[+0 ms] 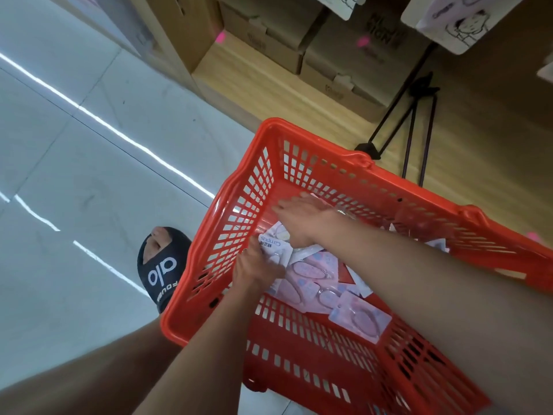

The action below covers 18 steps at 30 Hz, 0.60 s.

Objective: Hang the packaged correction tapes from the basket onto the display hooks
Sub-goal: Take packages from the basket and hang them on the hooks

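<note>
While left hand (254, 265) fingers curl round a white packaged correction tape (273, 245), right hand (299, 217) fingers lie straight and spread, blurred, over the far pile. Remaining pink packs (317, 283) lie loose on the red basket (239, 211) floor.

The black slide sandal (163, 266) on the person's foot carries a large white "alo" logo across its strap, with smaller white letters beneath it that cannot be made out in full. A white correction tape package (275, 245) in the red basket (299, 360) shows the word "Campus", seen upside down, with small characters beside it too blurred to read. A cardboard box (371, 55) on the shelf bears dark print, illegible.
</note>
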Motion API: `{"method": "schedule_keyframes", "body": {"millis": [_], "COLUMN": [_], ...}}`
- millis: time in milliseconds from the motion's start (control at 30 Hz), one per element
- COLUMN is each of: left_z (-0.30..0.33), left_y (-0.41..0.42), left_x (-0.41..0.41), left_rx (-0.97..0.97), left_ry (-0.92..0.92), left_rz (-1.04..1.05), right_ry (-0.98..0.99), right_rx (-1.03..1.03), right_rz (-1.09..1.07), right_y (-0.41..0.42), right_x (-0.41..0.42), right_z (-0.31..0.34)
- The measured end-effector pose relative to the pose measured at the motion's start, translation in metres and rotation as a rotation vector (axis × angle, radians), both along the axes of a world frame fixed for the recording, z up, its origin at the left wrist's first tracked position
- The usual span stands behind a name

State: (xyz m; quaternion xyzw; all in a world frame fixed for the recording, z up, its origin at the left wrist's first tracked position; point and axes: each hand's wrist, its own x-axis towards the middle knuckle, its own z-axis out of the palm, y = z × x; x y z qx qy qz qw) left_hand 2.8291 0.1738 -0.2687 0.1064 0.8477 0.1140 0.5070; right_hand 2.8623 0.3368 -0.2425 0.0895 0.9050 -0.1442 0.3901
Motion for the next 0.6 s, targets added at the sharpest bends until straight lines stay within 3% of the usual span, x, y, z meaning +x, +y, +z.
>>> {"method": "schedule_keyframes", "body": {"millis": [100,333,400,533,600], "left_z": [0.001,0.015,0.018,0.025,0.027], "left_y": [0.0,0.005,0.007,0.015,0.02], "left_x": [-0.005,-0.003,0.0,0.004,0.005], "left_rx": [0.021,0.064,0.133,0.233,0.267], "left_ry": [-0.048,-0.076,-0.104,-0.14,-0.169], "left_rz": [0.066,-0.006,0.013,0.098,0.158], "right_ry": [0.091,0.264,0.29,0.274,0.281], "right_rx": [0.105,0.261,0.254,0.093,0.119], "right_rz": [0.044,-0.19,-0.338,-0.908,-0.91], "right_y": [-0.012,-0.029,-0.035,-0.026,-0.015], "right_x": [0.006,0.076,0.104,0.145,0.155], "right_z": [0.007,0.024,0.024,0.026,0.026]}}
